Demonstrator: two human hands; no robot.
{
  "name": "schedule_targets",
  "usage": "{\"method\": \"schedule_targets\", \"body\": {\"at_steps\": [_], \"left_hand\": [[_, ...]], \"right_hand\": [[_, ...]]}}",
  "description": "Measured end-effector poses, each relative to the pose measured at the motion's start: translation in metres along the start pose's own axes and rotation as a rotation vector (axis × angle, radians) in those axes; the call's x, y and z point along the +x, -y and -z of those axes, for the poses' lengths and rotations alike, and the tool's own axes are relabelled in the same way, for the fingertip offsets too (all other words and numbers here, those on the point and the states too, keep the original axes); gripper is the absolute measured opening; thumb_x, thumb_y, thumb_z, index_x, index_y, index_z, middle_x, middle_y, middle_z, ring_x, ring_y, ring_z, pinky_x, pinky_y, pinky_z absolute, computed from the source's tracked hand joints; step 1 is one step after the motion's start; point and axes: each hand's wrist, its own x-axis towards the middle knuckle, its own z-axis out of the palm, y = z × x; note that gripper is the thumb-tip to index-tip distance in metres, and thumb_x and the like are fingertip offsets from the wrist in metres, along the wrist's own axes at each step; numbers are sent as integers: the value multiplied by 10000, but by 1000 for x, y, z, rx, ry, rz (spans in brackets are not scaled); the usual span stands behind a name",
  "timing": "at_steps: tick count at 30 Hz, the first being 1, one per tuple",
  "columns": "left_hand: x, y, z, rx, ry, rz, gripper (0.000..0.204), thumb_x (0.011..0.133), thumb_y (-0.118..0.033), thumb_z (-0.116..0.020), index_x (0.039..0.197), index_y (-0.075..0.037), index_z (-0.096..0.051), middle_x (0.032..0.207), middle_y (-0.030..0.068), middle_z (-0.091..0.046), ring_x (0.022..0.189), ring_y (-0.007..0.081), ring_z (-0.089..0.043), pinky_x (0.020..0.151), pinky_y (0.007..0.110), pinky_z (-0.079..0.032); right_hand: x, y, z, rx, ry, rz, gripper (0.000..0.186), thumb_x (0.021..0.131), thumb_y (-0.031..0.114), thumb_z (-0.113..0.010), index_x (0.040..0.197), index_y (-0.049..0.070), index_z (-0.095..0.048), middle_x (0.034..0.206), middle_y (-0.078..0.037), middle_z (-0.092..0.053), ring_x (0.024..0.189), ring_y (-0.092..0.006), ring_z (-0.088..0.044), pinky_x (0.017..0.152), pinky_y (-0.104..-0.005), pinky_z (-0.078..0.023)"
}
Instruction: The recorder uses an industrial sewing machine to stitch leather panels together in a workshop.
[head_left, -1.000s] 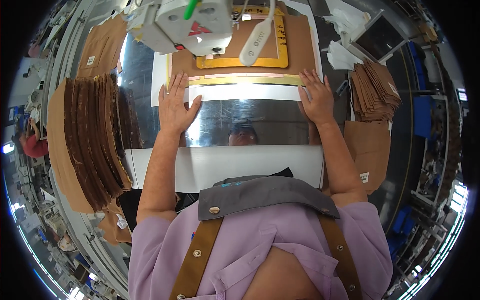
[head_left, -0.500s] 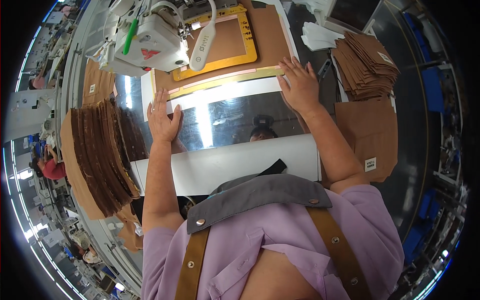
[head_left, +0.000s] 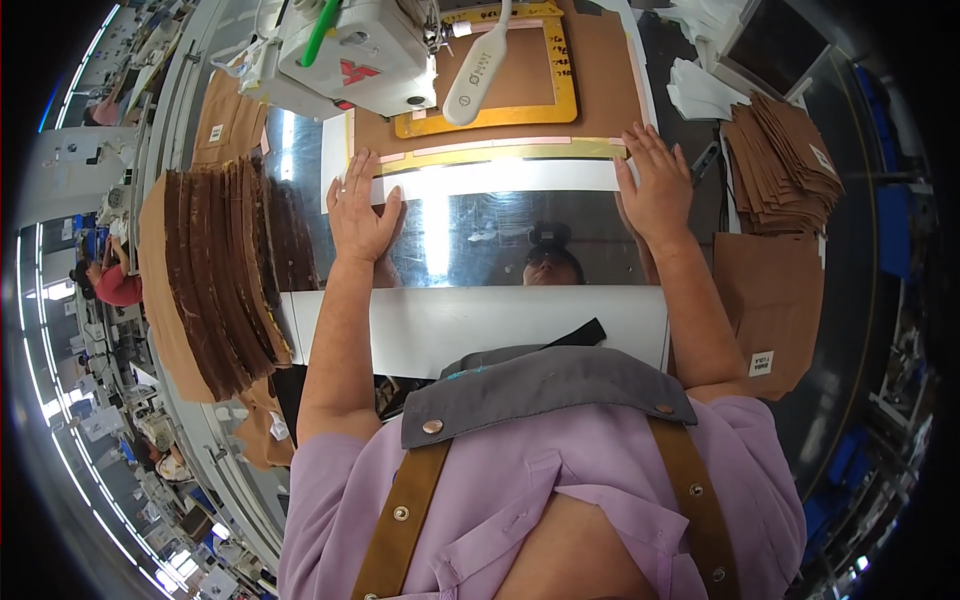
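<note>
A flat brown panel lies on a white sheet, with yellow and pale pink tape strips along its near edge. My left hand rests flat at the near left corner of the white sheet, fingers stretched out. At the opposite near corner my right hand lies flat, its fingers pointing away from me. Neither hand grips anything. Beyond them, a yellow frame sits on the brown panel. The white sewing machine head stands over the frame's left side, and a white wand-shaped device hangs beside it.
A thick stack of brown panels leans at the left. On the right are another brown stack, a labelled brown piece and a small hand tool. A shiny metal plate lies nearer me; a screen stands far right.
The whole view has shifted, so the scene sits further right in the picture. Both hands stay flat at the same corners of the white sheet; the panel and frame look unmoved relative to the machine.
</note>
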Motion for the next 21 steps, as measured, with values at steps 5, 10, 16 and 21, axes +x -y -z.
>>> {"method": "schedule_targets", "body": {"at_steps": [5, 10, 16, 21], "left_hand": [[0, -1, -1, 56, -19, -2, 652, 935, -433, -597, 1495, -110, -511, 1559, 111, -504, 1478, 261, -420, 1239, 511, -204], [1, 1, -3, 63, -43, 9, 658, 928, -425, -607, 1494, -102, -514, 1550, 111, -516, 1483, 264, -415, 1243, 511, -189], [-1, 5, -5, 96, -92, 63, 636, 925, -419, -612, 1466, -93, -546, 1532, 103, -537, 1480, 264, -421, 1243, 512, -189], [6, -2, -8, 49, -101, 55, 604, 920, -402, -628, 1436, -92, -569, 1509, 105, -558, 1461, 274, -448, 1226, 531, -220]], "right_hand": [[0, -1, 1, -35, -9, 14, 396, 988, 297, -610, 1323, 92, -659, 1449, -102, -603, 1398, -273, -513, 1163, -548, -360], [2, -3, -4, -62, -24, 20, 393, 979, 287, -615, 1317, 92, -663, 1422, -102, -622, 1381, -278, -522, 1163, -533, -365], [4, -2, -7, -44, -46, 19, 383, 974, 276, -614, 1306, 91, -665, 1407, -100, -633, 1369, -277, -531, 1159, -523, -371], [-1, -7, -1, -64, -90, -14, 365, 956, 269, -631, 1269, 85, -666, 1396, -105, -633, 1359, -280, -534, 1149, -518, -379]]}}
